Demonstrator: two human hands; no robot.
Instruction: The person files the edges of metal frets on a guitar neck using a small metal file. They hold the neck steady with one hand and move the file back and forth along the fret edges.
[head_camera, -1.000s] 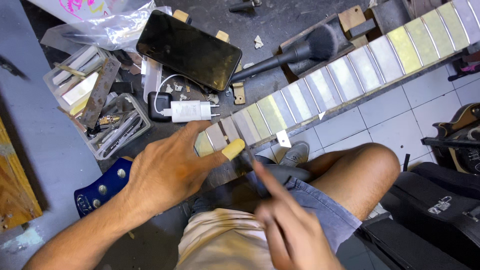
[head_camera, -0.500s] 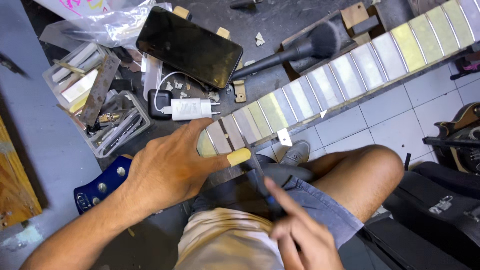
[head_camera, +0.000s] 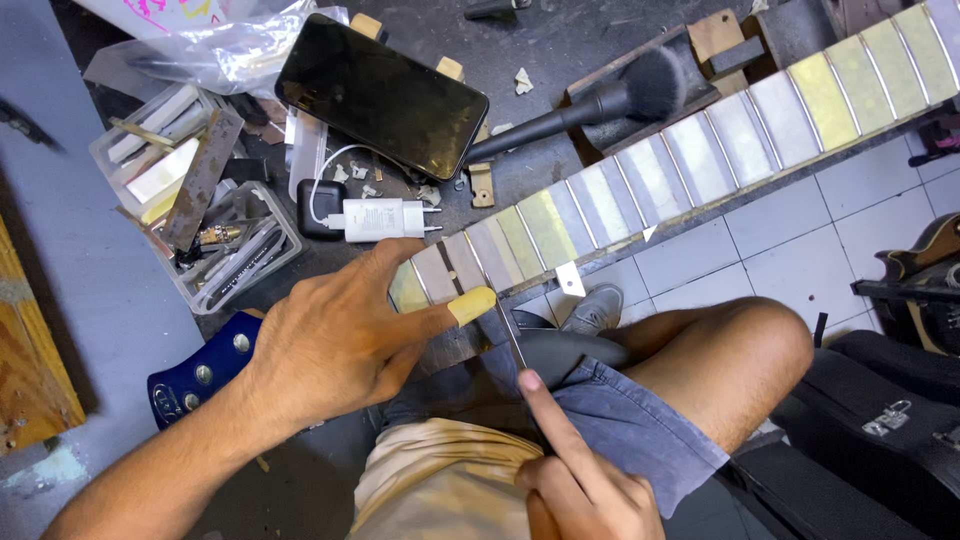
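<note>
A guitar neck (head_camera: 700, 150) with taped fretboard sections runs from upper right down to a blue headstock (head_camera: 195, 370) at lower left. My left hand (head_camera: 340, 335) presses flat on the neck near the headstock, its thumb tip wrapped in yellow tape. My right hand (head_camera: 580, 480) sits low in the middle, above my lap, gripping a thin metal tool (head_camera: 510, 335) with the index finger stretched along it. The tool's tip rests at the neck's near edge, right beside my taped thumb.
A black phone (head_camera: 385, 95) lies on wooden blocks at the top. A white charger (head_camera: 375, 218), a black brush (head_camera: 600, 100) and a clear tray of small tools (head_camera: 190, 215) sit near it. My bare knee (head_camera: 740, 360) is at right, over a tiled floor.
My right hand has drawn back toward my lap and settled, its index finger now along the thin tool. My left hand has stayed on the neck.
</note>
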